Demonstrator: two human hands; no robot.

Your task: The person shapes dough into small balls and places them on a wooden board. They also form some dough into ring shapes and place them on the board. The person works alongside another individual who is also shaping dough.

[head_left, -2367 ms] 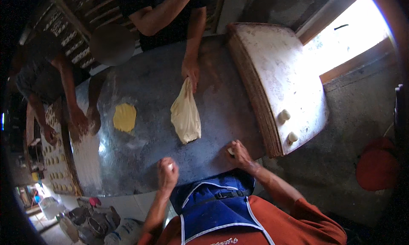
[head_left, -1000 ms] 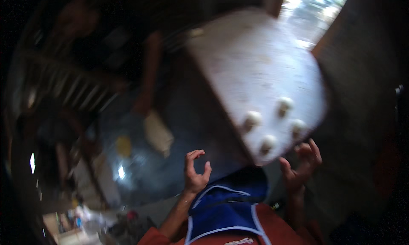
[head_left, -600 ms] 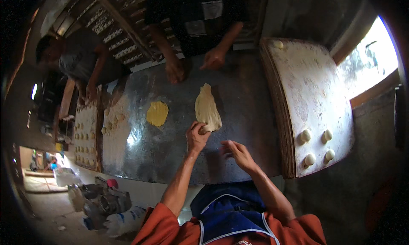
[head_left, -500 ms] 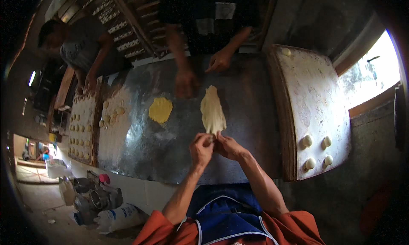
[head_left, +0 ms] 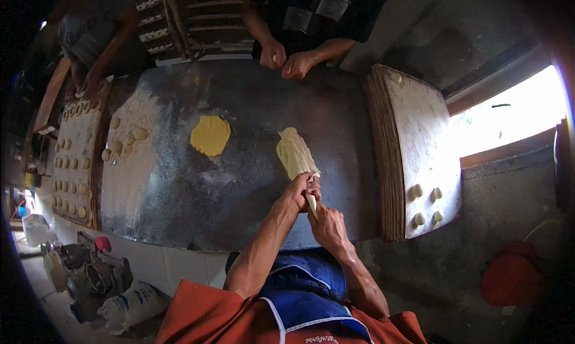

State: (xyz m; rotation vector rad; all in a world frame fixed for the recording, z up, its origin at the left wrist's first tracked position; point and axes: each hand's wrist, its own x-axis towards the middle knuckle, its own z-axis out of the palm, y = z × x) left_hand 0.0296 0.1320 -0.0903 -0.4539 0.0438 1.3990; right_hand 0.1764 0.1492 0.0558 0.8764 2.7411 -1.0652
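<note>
A long pale strip of flattened dough (head_left: 294,152) lies on the dark metal worktop (head_left: 239,188). My left hand (head_left: 301,189) pinches its near end, which is gathered into a narrow twist. Just below, my right hand (head_left: 326,223) grips the same twisted tail. A round yellow disc of dough (head_left: 210,135) rests on the worktop to the left, apart from both hands.
A stack of floured wooden boards (head_left: 419,134) with several dough balls stands at the right. Floured boards of dough pieces (head_left: 75,164) sit at the left. Another person's hands (head_left: 287,59) rest at the far edge; a second person (head_left: 90,38) works at far left. Bags (head_left: 126,302) lie on the floor.
My view settled after a fast swing toward the boards. Both my hands came together on the near end of the dough strip. The person opposite drew their hands back to the far edge.
</note>
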